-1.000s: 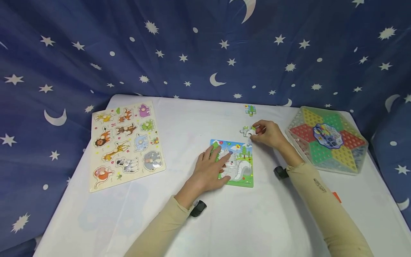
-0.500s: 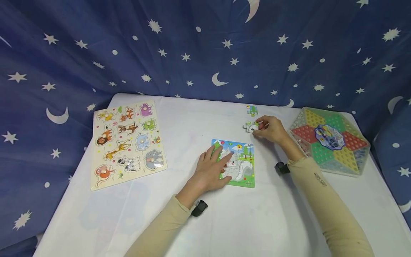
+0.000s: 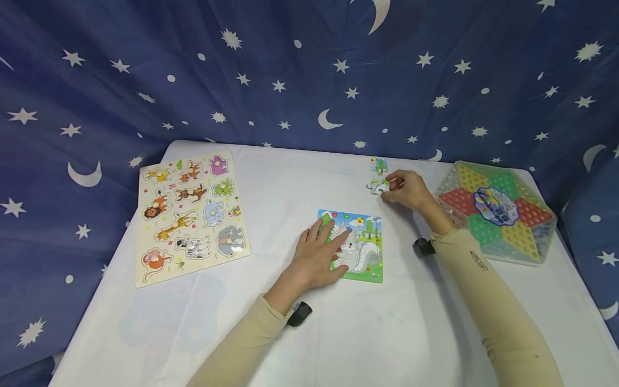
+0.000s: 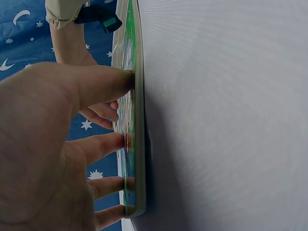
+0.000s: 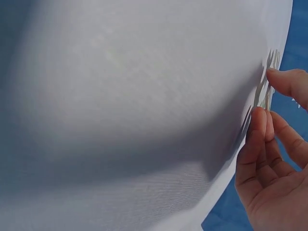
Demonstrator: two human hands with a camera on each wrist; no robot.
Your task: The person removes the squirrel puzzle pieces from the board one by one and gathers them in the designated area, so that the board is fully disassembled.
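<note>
In the head view my left hand (image 3: 314, 258) lies with spread fingers over the left part of a square jigsaw board (image 3: 366, 260) showing a white-grey squirrel on green. The left wrist view shows the thumb and fingertips of this left hand (image 4: 43, 130) pressing on the board's face near its edge (image 4: 139, 120). Beyond the board, thumb and fingers of my right hand (image 3: 408, 191) pinch a white, grey and green jigsaw piece (image 3: 377, 186) by its right side. From the right wrist, the right hand (image 5: 269, 178) holds that piece (image 5: 262, 91) close over the white cloth.
Another jigsaw piece (image 3: 379, 165) with a tree lies just behind the held one. To the left is a wooden animal peg puzzle (image 3: 193, 217). A hexagonal Chinese checkers box (image 3: 495, 212) sits at the right. A blue starry curtain (image 3: 271, 70) hangs behind the table.
My right hand has shifted slightly away from the squirrel board toward the back, with the jigsaw piece between its fingers. The left hand stays in place on the board.
</note>
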